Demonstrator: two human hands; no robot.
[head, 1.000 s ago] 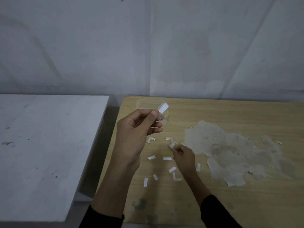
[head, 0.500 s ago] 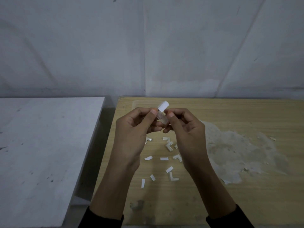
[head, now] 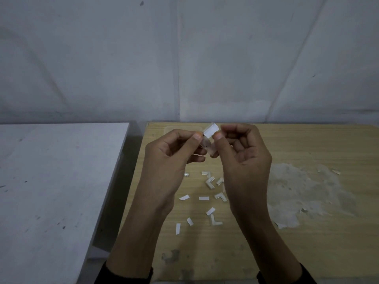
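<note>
White strip point(head: 210, 131) tops the clear piece point(head: 207, 145); left hand point(head: 170, 158) pinches the piece, right hand point(head: 244, 158) came from the table point(head: 307, 253) to pinch too, probably peeling.

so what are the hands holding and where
A small clear piece with a white tab: the left hand pinches its left edge, the right hand its right edge.

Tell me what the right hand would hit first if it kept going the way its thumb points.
The right hand points its thumb left, onto the small clear piece with a white tab. Pushed on, it would likely press that piece against the thumb of the left hand, just beyond.
</note>
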